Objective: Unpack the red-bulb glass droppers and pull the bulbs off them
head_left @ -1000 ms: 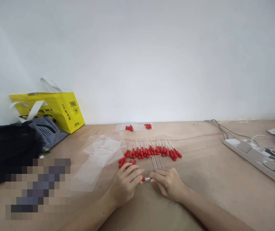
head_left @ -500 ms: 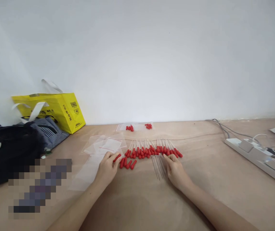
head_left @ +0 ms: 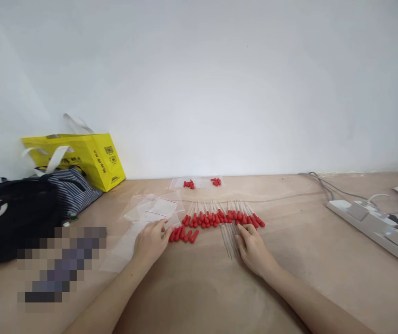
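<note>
My left hand (head_left: 152, 241) rests beside a short row of loose red rubber dropper bulbs (head_left: 186, 236), thumb and index finger apart, its fingertips at the leftmost bulb. Several thin glass dropper tubes (head_left: 227, 239) lie side by side on the table, and my right hand (head_left: 253, 246) is at their right edge, fingers loosely bent and apart. Whether its fingertips touch the tubes I cannot tell. Just beyond both hands, glass droppers with red bulbs (head_left: 207, 218) lie in a fanned row, bulbs toward me and tips toward the wall.
Clear zip bags (head_left: 159, 208) lie behind my left hand. Farther back, another bag (head_left: 204, 183) holds more red bulbs. A yellow bag (head_left: 104, 162), a striped bag (head_left: 76, 190) and a black bag (head_left: 14, 222) stand left. A white power strip (head_left: 376, 227) with cables lies right.
The red bulb that was in my left fingers now lies at the left end of the loose row. My left hand has drawn slightly left and opened. My right fingers have spread a little beside the tubes.
</note>
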`<state>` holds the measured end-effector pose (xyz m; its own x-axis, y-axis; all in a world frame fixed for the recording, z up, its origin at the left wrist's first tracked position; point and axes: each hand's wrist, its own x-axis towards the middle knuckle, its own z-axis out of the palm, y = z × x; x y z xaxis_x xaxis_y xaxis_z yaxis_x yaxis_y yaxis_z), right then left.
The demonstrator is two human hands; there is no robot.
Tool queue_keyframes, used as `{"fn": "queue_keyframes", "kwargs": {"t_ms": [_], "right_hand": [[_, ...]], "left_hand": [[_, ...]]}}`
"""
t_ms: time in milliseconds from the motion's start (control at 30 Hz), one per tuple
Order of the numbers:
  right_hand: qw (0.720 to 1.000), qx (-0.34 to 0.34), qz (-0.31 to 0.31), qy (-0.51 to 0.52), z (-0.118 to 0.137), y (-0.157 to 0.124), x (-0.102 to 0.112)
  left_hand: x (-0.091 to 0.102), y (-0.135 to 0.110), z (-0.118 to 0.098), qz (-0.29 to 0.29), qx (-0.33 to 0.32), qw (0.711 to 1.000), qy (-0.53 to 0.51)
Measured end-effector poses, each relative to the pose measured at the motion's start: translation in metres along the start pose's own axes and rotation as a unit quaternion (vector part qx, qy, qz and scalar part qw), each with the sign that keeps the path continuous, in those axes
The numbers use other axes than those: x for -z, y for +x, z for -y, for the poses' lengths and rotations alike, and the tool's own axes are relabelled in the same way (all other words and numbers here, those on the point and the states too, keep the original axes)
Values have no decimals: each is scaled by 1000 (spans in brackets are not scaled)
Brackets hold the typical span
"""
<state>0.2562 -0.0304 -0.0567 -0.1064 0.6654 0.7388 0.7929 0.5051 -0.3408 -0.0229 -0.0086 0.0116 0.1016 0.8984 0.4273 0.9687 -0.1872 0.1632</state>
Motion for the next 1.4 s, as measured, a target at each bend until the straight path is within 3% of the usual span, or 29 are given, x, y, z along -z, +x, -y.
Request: {"fn": "queue_keyframes", "kwargs": {"t_ms": [67,167,367,567,767,933,1033,1167,1267,1400], "right_hand": [[1000,-8,1,1,2,1,2],[1000,-17,-1,9,3,2,4],[997,-67,22,32,1,5,12],[992,-100,41,58,2,8,17],[990,-107,47,81,5,8,19],[988,-109,60,91,4,8,21],[996,-62,38,58,5,9,23],[997,66,-25,-28,13,14,27],[986,156,0,-66,23,15,28],[973,216,44,-63,28,13,22]], "left_hand": [[-1,2,-7,-42,-53,998,9],[-6,9,-26,-12,-99,995,-7],[-14,35,-59,61,-53,995,66],[-19,43,-60,67,-37,993,90],[-26,39,-67,33,-56,992,108],[-11,33,-56,1,-50,992,113],[3,17,-44,-52,-102,988,100],[7,-13,-37,-109,-286,951,40],[-1,-26,-42,-122,-363,924,20],[-14,-27,-53,-147,-385,911,-2]]}}
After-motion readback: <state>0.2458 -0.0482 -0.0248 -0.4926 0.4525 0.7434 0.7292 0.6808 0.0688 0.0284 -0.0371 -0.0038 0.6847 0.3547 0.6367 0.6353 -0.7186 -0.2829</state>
